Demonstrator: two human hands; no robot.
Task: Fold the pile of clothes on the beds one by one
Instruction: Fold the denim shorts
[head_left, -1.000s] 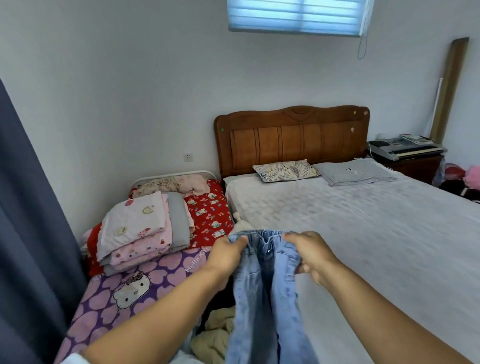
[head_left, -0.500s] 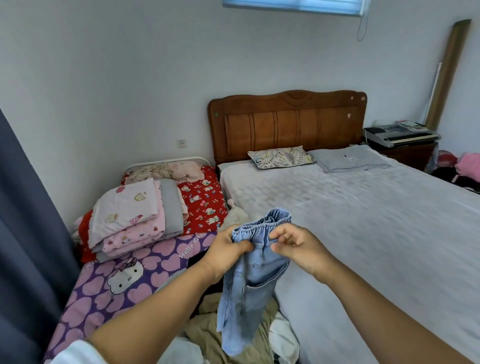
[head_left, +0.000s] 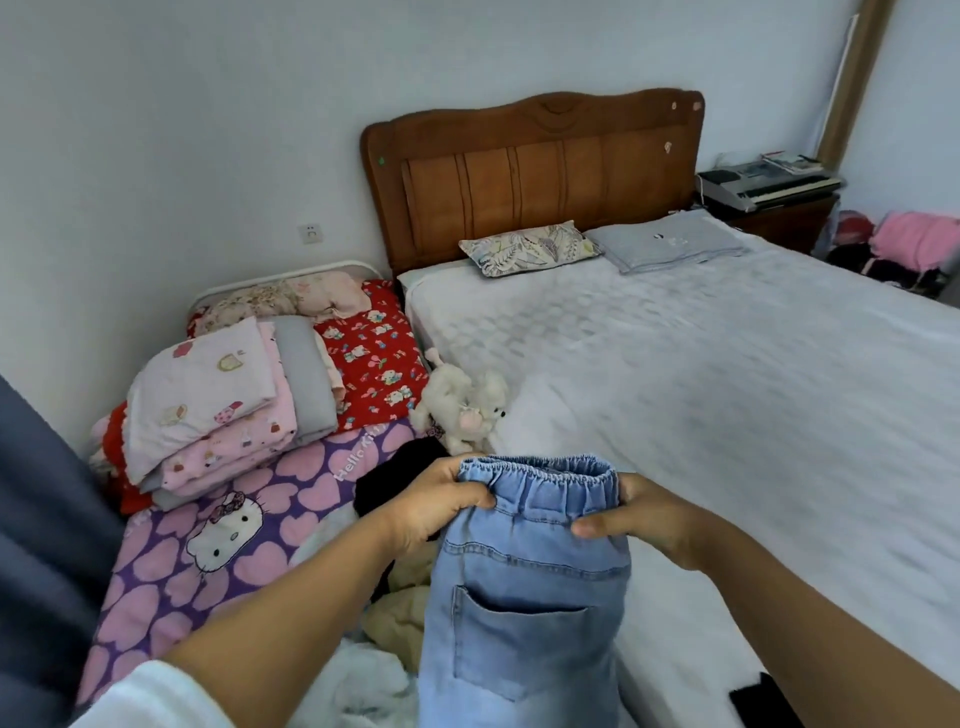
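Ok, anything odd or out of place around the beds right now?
Nothing looks damaged. A white toy dog lies tipped in the gap between the beds, and unfolded clothes sit heaped below it. Both hands hold the jeans level by the waistband.

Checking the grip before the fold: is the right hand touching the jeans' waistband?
Touching. The head view shows the right hand pinching the waistband corner of the jeans, thumb pressed on the denim.
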